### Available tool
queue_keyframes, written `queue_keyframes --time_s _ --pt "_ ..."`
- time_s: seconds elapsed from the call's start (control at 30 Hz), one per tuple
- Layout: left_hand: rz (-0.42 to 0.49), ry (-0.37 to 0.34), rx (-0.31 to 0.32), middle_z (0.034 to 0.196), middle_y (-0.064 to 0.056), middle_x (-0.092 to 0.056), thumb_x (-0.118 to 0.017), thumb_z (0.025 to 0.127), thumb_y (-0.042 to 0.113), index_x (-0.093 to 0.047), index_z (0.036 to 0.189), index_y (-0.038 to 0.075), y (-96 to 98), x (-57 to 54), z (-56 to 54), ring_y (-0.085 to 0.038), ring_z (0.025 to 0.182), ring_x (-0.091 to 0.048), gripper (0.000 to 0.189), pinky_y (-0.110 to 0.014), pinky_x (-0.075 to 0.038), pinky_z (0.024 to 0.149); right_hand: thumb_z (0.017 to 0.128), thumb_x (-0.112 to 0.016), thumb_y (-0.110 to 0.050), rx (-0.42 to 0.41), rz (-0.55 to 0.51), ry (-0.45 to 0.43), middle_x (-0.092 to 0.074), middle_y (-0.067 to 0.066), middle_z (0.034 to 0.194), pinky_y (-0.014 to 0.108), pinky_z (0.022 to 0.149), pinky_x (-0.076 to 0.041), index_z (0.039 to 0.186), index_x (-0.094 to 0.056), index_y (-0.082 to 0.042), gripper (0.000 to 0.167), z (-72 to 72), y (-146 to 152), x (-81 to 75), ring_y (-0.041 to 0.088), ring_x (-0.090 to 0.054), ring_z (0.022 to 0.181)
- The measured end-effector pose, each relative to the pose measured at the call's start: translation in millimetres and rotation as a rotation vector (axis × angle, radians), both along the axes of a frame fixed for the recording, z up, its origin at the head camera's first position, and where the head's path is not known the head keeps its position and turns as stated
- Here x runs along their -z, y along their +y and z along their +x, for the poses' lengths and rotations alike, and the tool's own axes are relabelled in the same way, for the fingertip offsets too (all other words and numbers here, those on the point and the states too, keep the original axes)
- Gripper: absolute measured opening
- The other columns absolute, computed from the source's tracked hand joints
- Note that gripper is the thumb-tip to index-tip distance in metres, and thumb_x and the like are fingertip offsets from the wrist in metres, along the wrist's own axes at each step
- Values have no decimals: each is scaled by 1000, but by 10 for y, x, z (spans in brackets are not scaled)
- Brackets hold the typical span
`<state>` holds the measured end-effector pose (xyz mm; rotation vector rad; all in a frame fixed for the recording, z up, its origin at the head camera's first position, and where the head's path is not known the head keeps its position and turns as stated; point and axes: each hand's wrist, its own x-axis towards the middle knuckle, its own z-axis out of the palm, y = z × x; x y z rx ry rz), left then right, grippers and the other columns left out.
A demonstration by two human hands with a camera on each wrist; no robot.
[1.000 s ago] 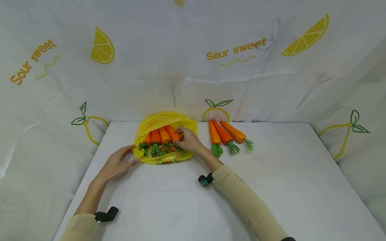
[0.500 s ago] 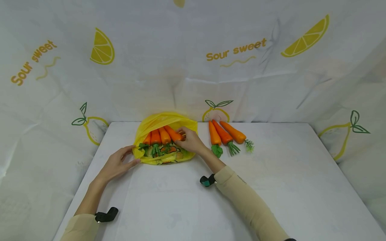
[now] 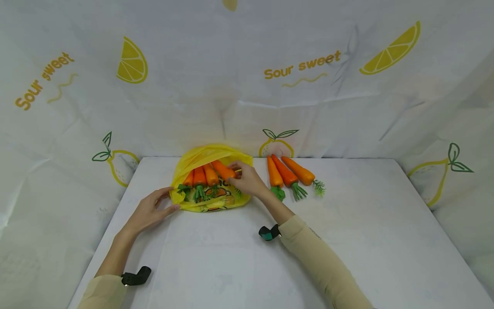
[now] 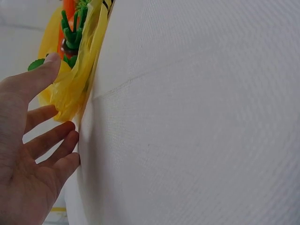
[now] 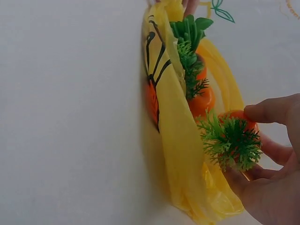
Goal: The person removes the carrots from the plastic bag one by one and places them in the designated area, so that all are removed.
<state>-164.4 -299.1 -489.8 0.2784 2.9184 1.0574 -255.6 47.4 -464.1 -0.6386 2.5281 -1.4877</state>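
Note:
A yellow plastic bag (image 3: 198, 153) lies at the back left of the table, its mouth toward me. Several orange carrots (image 3: 199, 176) with green tops are inside. My left hand (image 3: 146, 211) is at the bag's left corner; in the left wrist view the bag's edge sits between thumb and forefinger, the other fingers loosely spread. With thumb and fingers my right hand (image 3: 248, 179) grips the leafy end of the rightmost carrot (image 3: 223, 170), at the bag's mouth. Its feathery green top (image 5: 230, 140) faces the right wrist view. The pointed end is hidden in the bag.
To the right of the bag, 3 more carrots (image 3: 287, 171) lie side by side on the white table (image 3: 216, 262), leaves toward me. A white cloth wall (image 3: 208, 86) with lemon prints rises behind the table's back edge.
My right hand and the carrot it grips have shifted slightly to the right, showing more of the print inside the bag. The left hand stays in place.

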Motion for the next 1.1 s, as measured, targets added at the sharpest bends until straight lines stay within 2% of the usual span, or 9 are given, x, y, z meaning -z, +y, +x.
queue_keyframes --time_s 0.2,0.33,0.5,0.77,1.1 --pt "5 -10 -2 157 -31 -56 -80 100 36 -54 156 -1 8 -15 8 -50 146 -54 72 -67 -46 122 102 -72 -10 -22 -25 -22 -65 25 145 50 117 -57 140 -61 -2 40 57 25 -138 39 -69 129" --pt "2 -7 -1 157 -31 -57 -80 100 35 -54 155 -1 8 -11 2 -51 145 -54 71 -67 -47 121 102 -72 -10 -29 -27 -28 -66 24 145 50 118 -56 140 -61 -2 40 90 45 -165 39 -68 131" --pt "-4 -1 2 156 -31 -58 -80 99 34 -54 155 -2 6 7 1 -51 144 -55 71 -67 -47 121 103 -72 -13 -34 -24 -2 -67 24 143 50 118 -57 140 -61 -2 40 140 99 -180 39 -68 131" --pt "-7 -8 1 156 -32 -57 -80 99 33 -53 155 -3 8 3 2 -52 145 -54 71 -67 -47 121 103 -73 -13 -43 -46 18 -68 25 142 51 117 -57 141 -60 3 44 230 211 -291 40 -70 127" --pt "-7 1 5 156 -32 -57 -80 99 33 -54 155 -3 6 4 -5 -52 145 -54 71 -67 -47 121 105 -73 -18 -70 -39 14 -66 23 145 55 118 -55 143 -59 3 46 337 408 -448 40 -68 128"
